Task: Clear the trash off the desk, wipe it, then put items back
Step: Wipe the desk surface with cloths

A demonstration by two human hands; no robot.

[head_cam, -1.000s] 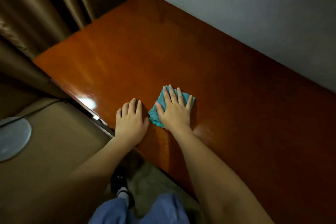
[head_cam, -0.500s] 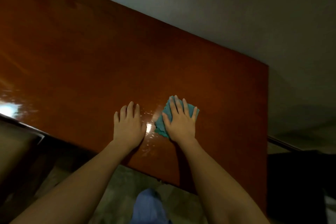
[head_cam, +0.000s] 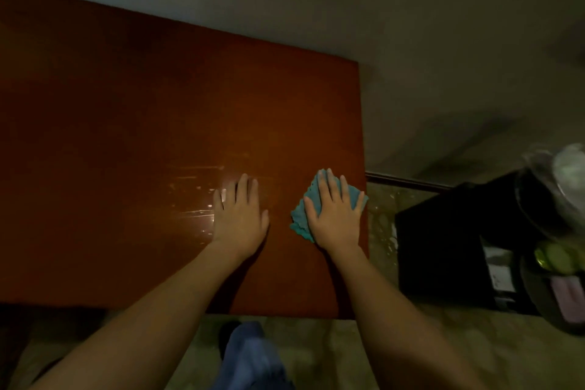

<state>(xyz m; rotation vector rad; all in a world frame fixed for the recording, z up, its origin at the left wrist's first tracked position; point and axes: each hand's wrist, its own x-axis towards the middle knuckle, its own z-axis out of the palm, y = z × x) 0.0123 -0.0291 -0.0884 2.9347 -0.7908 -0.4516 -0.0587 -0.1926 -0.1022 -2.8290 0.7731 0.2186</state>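
Note:
The glossy reddish-brown desk (head_cam: 133, 123) fills the left and middle of the head view. A folded teal cloth (head_cam: 299, 220) lies near the desk's right edge. My right hand (head_cam: 335, 215) presses flat on the cloth with straight fingers, hiding most of it. My left hand (head_cam: 239, 218) rests flat on the bare wood a little to the left, fingers straight and together. Wet streaks shine on the wood just left of that hand.
A grey wall (head_cam: 411, 25) runs behind the desk. To the right of the desk stands a black cabinet (head_cam: 443, 256), with a bin (head_cam: 557, 263) holding trash at the far right. Tiled floor (head_cam: 380, 225) shows between them. My blue trouser leg (head_cam: 250, 358) is below.
My right hand has slid the cloth rightward along the desk to its right edge. My left hand followed and the hands are now farther apart. My view swung right, showing the cabinet and bin.

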